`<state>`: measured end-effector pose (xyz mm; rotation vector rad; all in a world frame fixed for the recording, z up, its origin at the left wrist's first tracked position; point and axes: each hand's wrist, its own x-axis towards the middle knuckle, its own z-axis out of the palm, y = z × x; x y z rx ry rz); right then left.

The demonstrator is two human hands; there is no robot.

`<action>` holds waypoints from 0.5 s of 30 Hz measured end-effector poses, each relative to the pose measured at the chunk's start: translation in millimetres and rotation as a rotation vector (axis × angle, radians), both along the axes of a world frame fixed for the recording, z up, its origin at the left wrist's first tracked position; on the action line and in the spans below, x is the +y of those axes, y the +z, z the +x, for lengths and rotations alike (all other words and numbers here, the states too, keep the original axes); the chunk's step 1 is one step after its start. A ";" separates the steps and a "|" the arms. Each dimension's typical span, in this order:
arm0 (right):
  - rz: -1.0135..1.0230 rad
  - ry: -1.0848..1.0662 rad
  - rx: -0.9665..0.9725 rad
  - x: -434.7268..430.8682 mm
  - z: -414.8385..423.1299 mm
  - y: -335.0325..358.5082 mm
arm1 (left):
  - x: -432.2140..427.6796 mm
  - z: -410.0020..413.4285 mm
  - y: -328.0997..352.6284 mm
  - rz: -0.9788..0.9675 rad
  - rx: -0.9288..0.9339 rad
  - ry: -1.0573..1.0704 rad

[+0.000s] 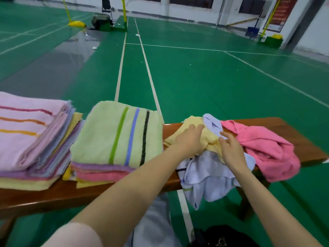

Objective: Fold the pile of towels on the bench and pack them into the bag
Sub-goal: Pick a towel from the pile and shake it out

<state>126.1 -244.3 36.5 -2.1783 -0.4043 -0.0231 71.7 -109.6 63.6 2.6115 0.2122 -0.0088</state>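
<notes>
A wooden bench (277, 129) carries two stacks of folded towels: one topped by a pink striped towel (23, 129) at the left, one topped by a green striped towel (117, 134) in the middle. To the right lies a loose heap: a yellow towel (210, 139), a pale blue towel (210, 173) hanging over the front edge, and a pink towel (267, 150). My left hand (191, 139) rests with straight fingers on the yellow towel. Beside it, my right hand (231, 148) touches the heap with spread fingers. A black bag (222, 236) sits on the floor at the bottom right.
Green sports-court floor with white lines stretches beyond the bench. Far back stand yellow net posts (124, 8), a chair (106, 6) and a dark bag (101, 20). My light trouser leg (153, 220) shows below the bench.
</notes>
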 end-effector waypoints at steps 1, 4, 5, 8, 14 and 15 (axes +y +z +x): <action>-0.055 -0.005 0.017 -5.0 1.7 -6.0 | -1.9 1.3 -9.6 -0.037 0.036 0.009; -0.181 0.016 0.150 -13.0 3.2 -21.9 | -1.7 1.5 -33.0 -0.026 0.104 0.075; -0.211 0.012 0.146 -14.5 4.1 -28.1 | -0.9 2.4 -38.7 -0.036 0.116 0.095; -0.324 -0.071 0.013 -13.9 6.8 -35.2 | 0.5 5.3 -39.6 -0.095 0.091 0.138; -0.036 -0.047 0.023 0.1 4.8 -5.6 | 2.4 11.5 -2.3 -0.515 -0.055 0.302; 0.091 -0.032 0.064 2.7 4.3 2.2 | 3.4 13.7 6.5 -0.623 -0.086 0.339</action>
